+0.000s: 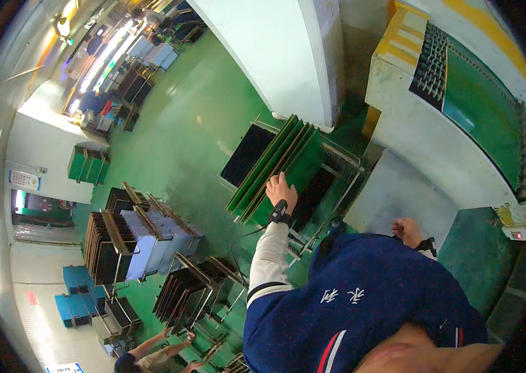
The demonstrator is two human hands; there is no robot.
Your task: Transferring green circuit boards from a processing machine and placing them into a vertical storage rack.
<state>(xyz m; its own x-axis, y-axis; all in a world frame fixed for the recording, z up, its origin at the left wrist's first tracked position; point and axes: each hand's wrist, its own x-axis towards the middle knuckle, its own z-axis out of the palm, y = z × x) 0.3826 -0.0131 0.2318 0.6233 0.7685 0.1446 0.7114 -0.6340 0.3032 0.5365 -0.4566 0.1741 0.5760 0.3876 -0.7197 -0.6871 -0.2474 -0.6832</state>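
Thin green boards stand side by side on edge in a wheeled metal rack ahead of me. My left hand reaches out to them, its fingers apart and touching the boards near their upper edges. Its thumb side is partly hidden, and I see no board lifted. A dark band is on that wrist. My right hand is off to the right by my body, with its fingers curled in and nothing visible in them. It is apart from the boards.
At right is a pale machine with a roller conveyor and a green sheet on it. A white pillar stands beyond the rack. Racks of dark panels are at left. Another person's arm shows at lower left.
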